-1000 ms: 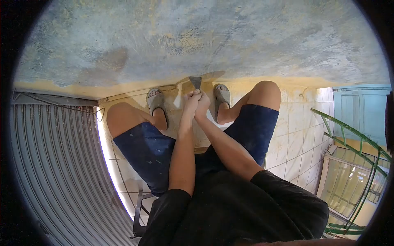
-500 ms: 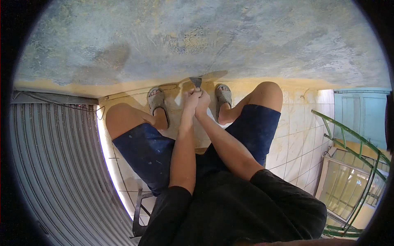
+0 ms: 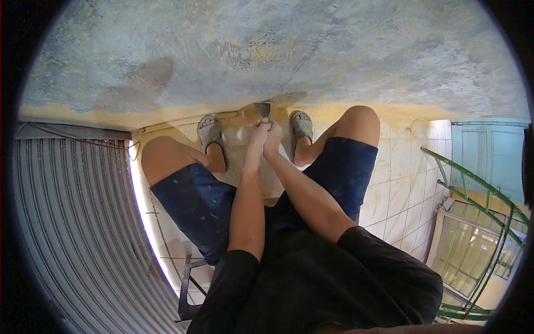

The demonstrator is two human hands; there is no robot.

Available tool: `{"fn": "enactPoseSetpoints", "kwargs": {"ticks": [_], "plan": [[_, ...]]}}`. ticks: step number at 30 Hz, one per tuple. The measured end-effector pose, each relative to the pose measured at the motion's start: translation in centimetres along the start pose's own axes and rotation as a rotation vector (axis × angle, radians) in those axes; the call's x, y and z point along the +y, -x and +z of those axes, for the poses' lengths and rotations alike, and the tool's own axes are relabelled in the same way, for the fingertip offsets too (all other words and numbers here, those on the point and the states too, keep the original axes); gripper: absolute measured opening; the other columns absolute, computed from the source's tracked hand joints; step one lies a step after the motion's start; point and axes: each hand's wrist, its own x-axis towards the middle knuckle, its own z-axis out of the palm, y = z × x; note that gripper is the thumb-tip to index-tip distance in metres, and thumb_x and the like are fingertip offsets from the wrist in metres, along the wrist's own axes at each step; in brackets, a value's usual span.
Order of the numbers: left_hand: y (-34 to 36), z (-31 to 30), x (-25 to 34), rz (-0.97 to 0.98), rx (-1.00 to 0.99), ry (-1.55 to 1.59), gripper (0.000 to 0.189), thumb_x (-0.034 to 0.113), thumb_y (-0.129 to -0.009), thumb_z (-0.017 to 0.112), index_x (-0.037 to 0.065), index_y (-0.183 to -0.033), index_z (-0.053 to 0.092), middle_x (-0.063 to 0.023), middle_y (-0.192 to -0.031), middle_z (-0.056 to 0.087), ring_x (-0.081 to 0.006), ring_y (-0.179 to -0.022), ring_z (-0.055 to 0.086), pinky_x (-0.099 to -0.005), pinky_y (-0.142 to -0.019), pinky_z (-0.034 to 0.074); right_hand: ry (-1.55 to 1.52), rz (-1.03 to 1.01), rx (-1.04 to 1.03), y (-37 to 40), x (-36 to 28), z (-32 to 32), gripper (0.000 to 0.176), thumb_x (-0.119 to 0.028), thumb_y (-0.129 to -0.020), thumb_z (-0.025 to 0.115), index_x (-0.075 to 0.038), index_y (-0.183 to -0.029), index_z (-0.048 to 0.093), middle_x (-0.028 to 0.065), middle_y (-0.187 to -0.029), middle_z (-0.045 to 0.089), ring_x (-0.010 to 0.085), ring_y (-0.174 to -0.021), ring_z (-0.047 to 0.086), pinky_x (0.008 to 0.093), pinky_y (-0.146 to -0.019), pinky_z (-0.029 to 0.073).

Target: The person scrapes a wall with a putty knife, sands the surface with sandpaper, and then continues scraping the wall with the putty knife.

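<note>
Between my knees, my left hand [image 3: 257, 135] and my right hand [image 3: 273, 137] are pressed together around the handle of a scraper [image 3: 262, 109]. Its dark, flared blade points away from me and lies at the lower part of the wall [image 3: 250, 55], by the yellow strip under the grey-blue patchy surface. Most of the handle is hidden by my fingers. A shadow falls on the wall just right of the blade.
My sandalled feet [image 3: 210, 133] stand either side of my hands on the tiled floor [image 3: 384, 200]. A ribbed metal shutter [image 3: 83, 222] is at left, a dark stool [image 3: 188, 289] beside me. Green metal frame [image 3: 467, 173], window frame [image 3: 464, 245] and blue door [image 3: 489, 153] are at right.
Both hands and the scraper have shifted very slightly up and left in the view, along with the whole scene. The grip on the scraper is the same.
</note>
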Motion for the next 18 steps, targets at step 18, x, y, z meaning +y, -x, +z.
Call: {"fn": "enactPoseSetpoints", "kwargs": {"ticks": [18], "plan": [[1.1, -0.2, 2.0, 0.093, -0.017, 0.217, 0.006, 0.005, -0.079, 0.065, 0.0, -0.082, 0.066, -0.0045, -0.085, 0.065, -0.0132, -0.077, 0.06, -0.0279, -0.067, 0.046, 0.115, -0.043, 0.125, -0.3, 0.0, 1.0, 0.026, -0.017, -0.089, 0.057, 0.008, -0.095, 0.059, 0.0108, -0.076, 0.064, 0.0143, -0.071, 0.056, 0.0313, -0.065, 0.047]]}}
